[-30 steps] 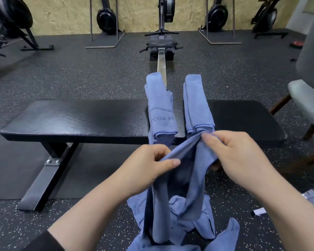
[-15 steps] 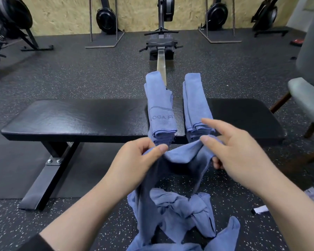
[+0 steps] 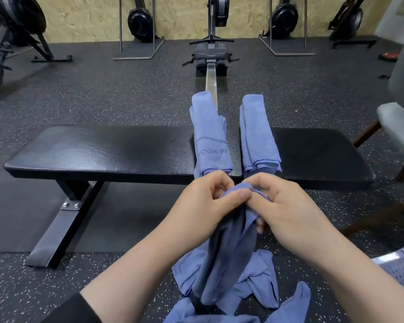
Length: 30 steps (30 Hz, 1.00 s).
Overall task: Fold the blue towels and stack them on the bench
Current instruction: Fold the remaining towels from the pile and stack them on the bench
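Observation:
A loose blue towel hangs in front of the black bench. My left hand and my right hand both pinch its top edge, close together, thumbs nearly touching. Two folded blue towels lie across the bench side by side: one marked "YOGA FIT" on the left, another to its right. The hanging towel's lower part bunches with more blue cloth on the floor.
A rowing machine stands straight behind the bench, its rail reaching to the towels. A grey chair with wooden legs is at the right. Other gym machines line the back wall. A perforated grey object sits at lower right.
My hands have come together, bringing the two held parts of the towel's top edge to meet. The towel now hangs narrower and doubled below them.

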Each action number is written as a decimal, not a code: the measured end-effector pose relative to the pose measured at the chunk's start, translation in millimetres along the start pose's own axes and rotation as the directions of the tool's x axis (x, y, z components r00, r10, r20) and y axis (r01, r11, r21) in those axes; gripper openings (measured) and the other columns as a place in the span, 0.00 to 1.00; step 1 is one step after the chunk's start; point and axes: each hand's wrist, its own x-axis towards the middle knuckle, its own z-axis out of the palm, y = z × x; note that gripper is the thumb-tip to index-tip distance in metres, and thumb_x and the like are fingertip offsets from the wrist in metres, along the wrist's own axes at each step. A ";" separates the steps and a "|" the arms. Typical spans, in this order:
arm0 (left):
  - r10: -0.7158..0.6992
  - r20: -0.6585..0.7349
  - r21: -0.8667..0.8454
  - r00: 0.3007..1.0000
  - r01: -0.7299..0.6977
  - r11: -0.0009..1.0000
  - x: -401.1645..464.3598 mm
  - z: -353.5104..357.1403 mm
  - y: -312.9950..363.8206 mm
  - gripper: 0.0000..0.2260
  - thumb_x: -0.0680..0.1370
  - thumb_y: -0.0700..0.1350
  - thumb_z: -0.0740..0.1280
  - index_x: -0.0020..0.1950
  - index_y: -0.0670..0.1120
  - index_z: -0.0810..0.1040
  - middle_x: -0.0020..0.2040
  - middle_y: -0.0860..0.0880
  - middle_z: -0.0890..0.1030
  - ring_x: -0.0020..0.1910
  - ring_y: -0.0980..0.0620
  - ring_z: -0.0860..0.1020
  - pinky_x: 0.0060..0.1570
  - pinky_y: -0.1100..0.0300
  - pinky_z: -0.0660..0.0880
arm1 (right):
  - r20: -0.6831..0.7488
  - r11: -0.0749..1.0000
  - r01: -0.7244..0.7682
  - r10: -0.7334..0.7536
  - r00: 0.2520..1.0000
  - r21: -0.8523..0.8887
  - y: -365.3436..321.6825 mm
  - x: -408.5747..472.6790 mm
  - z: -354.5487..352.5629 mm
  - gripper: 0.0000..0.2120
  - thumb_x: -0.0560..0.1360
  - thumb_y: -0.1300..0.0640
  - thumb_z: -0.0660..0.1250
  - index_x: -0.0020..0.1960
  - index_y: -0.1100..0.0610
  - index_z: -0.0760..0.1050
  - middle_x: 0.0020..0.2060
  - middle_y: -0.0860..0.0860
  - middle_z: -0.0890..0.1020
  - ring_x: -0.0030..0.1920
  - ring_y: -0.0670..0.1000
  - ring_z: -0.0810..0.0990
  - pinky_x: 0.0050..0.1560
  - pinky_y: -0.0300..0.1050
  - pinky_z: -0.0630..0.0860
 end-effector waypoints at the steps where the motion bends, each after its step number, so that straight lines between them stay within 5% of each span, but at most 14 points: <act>1: -0.028 0.054 0.032 0.998 0.026 0.999 -0.7 -1.9 -4.0 0.13 0.78 0.53 0.71 0.38 0.49 0.74 0.29 0.57 0.69 0.28 0.57 0.65 0.30 0.62 0.63 | -0.024 0.999 -0.001 0.002 1.000 0.035 0.2 -0.1 -1.6 0.09 0.81 0.60 0.66 0.46 0.50 0.81 0.29 0.56 0.78 0.28 0.49 0.73 0.35 0.49 0.73; 4: -0.105 0.234 0.180 0.966 0.063 0.982 -4.0 -9.2 -17.2 0.14 0.80 0.53 0.68 0.42 0.44 0.76 0.34 0.55 0.73 0.34 0.56 0.69 0.38 0.55 0.68 | -0.100 0.988 0.018 -0.002 0.995 0.154 -1.1 -0.1 -5.3 0.06 0.81 0.59 0.66 0.47 0.55 0.81 0.34 0.63 0.78 0.29 0.49 0.73 0.33 0.46 0.75; 7: -0.222 0.299 0.320 0.928 0.122 0.940 -8.5 -16.2 -25.1 0.17 0.78 0.56 0.68 0.43 0.42 0.77 0.35 0.53 0.72 0.34 0.56 0.68 0.38 0.55 0.66 | -0.232 0.953 0.064 0.006 0.973 0.296 -1.8 1.8 -8.9 0.05 0.82 0.60 0.66 0.51 0.60 0.80 0.35 0.57 0.78 0.28 0.47 0.72 0.31 0.41 0.74; 10: -0.288 0.229 0.399 0.930 0.181 0.899 -12.4 -22.6 -26.8 0.19 0.78 0.56 0.70 0.38 0.43 0.71 0.31 0.54 0.66 0.31 0.56 0.63 0.34 0.56 0.60 | -0.332 0.927 0.062 0.070 0.941 0.370 -1.5 3.9 -15.7 0.06 0.83 0.61 0.64 0.51 0.60 0.79 0.32 0.52 0.77 0.27 0.45 0.71 0.28 0.37 0.73; 14: -0.141 -0.022 0.314 0.990 0.140 0.939 -13.4 -30.9 -25.8 0.19 0.78 0.53 0.71 0.36 0.42 0.71 0.29 0.56 0.67 0.30 0.58 0.64 0.31 0.61 0.61 | -0.371 0.990 0.001 0.053 0.927 0.144 8.4 4.4 -24.3 0.06 0.82 0.58 0.65 0.49 0.54 0.80 0.30 0.51 0.79 0.28 0.47 0.74 0.32 0.42 0.73; 16: -0.061 -0.153 0.246 0.986 0.097 0.964 -13.4 -34.1 -21.5 0.18 0.78 0.54 0.70 0.37 0.41 0.72 0.30 0.56 0.68 0.30 0.58 0.65 0.31 0.62 0.62 | -0.321 0.999 -0.038 0.025 0.947 -0.036 11.9 4.3 -26.5 0.06 0.81 0.57 0.67 0.46 0.51 0.80 0.30 0.55 0.80 0.28 0.48 0.76 0.37 0.49 0.75; 19: 0.008 -0.227 0.225 0.974 0.044 0.973 -15.3 -33.4 -13.0 0.16 0.80 0.52 0.67 0.37 0.44 0.74 0.28 0.56 0.70 0.29 0.59 0.66 0.32 0.64 0.64 | -0.145 0.965 -0.106 0.072 0.987 -0.239 12.7 3.5 -21.7 0.05 0.80 0.57 0.69 0.51 0.48 0.79 0.26 0.53 0.78 0.24 0.44 0.74 0.34 0.40 0.74; 22: 0.037 -0.153 0.268 0.987 0.006 0.963 -16.6 -26.7 -8.9 0.12 0.81 0.50 0.65 0.39 0.49 0.75 0.31 0.54 0.75 0.32 0.60 0.70 0.36 0.68 0.67 | 0.039 0.910 -0.072 0.096 0.995 -0.408 10.7 0.9 -10.2 0.20 0.79 0.52 0.69 0.69 0.38 0.71 0.27 0.49 0.79 0.27 0.43 0.76 0.35 0.40 0.73; 24: 0.053 -0.071 0.302 0.996 -0.029 0.953 -16.5 -20.5 -7.3 0.10 0.81 0.50 0.66 0.40 0.53 0.76 0.33 0.55 0.77 0.34 0.60 0.72 0.36 0.69 0.67 | 0.142 0.928 -0.013 0.071 0.987 -0.373 6.1 -2.0 -1.9 0.25 0.79 0.51 0.69 0.72 0.32 0.66 0.29 0.49 0.79 0.29 0.44 0.77 0.35 0.41 0.73; 30: 0.119 -0.032 0.214 0.992 -0.110 0.971 -14.3 -7.8 2.0 0.10 0.81 0.47 0.68 0.40 0.56 0.75 0.32 0.58 0.77 0.32 0.61 0.71 0.36 0.70 0.67 | 0.241 0.966 0.035 0.028 0.970 -0.255 1.4 -2.8 13.0 0.05 0.80 0.54 0.67 0.50 0.44 0.78 0.27 0.49 0.77 0.29 0.47 0.76 0.40 0.50 0.78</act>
